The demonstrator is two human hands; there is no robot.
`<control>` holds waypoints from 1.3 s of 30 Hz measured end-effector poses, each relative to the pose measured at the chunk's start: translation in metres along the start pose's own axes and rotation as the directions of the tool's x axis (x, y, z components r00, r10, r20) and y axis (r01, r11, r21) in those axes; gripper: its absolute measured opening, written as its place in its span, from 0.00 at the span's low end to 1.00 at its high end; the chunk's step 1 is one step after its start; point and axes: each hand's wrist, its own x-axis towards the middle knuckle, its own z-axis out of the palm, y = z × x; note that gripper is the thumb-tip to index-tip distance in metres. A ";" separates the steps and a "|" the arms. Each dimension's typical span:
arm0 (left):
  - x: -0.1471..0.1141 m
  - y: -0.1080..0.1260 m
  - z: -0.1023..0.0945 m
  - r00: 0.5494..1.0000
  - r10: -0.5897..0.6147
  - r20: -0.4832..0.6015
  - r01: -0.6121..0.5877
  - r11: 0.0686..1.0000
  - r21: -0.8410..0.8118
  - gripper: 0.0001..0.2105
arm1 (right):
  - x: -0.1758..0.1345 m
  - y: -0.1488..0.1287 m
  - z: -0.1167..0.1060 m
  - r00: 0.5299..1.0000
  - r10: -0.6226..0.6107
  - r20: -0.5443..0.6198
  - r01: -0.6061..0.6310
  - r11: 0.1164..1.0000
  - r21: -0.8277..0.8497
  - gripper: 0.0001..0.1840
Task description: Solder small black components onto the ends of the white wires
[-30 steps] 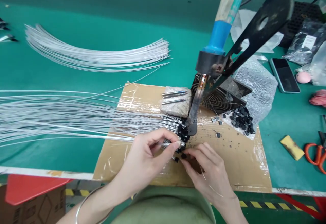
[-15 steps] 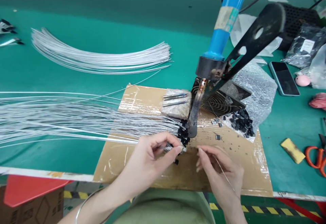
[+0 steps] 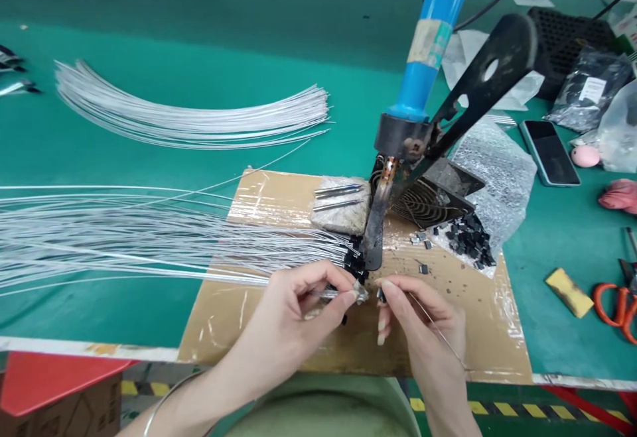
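My left hand (image 3: 298,321) is closed in a pinch on the ends of a few thin white cables (image 3: 249,278), its fingertips over the cardboard. Facing it, a small gap away, my right hand (image 3: 428,331) pinches a small black connector (image 3: 381,295) between thumb and finger. A thin silvery wire (image 3: 434,326), which looks like solder, also runs through the right hand toward the wrist. Just above both hands a blue-handled soldering iron (image 3: 415,85) points down in a black metal bracket (image 3: 490,79). Black-ended cables (image 3: 355,258) lie beside the iron's lower end.
The cardboard (image 3: 219,337) carries a pad with metal tips (image 3: 341,208), a round-grilled fan (image 3: 418,201) and a heap of black connectors (image 3: 470,238) on bubble wrap. A cable bundle (image 3: 194,119) lies behind. To the right are a phone (image 3: 550,152), yellow sponge (image 3: 570,292) and orange-handled scissors (image 3: 614,304).
My right hand has moved slightly left toward my left hand, and the black connector at its fingertips now shows. The cable ends stick out more from my left fingertips. The view has shifted slightly.
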 end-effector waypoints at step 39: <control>0.010 0.008 0.006 0.996 0.013 -0.086 -0.013 1.000 -0.004 0.07 | -0.008 0.009 -0.008 0.960 -0.271 0.064 0.272 0.865 -0.421 0.15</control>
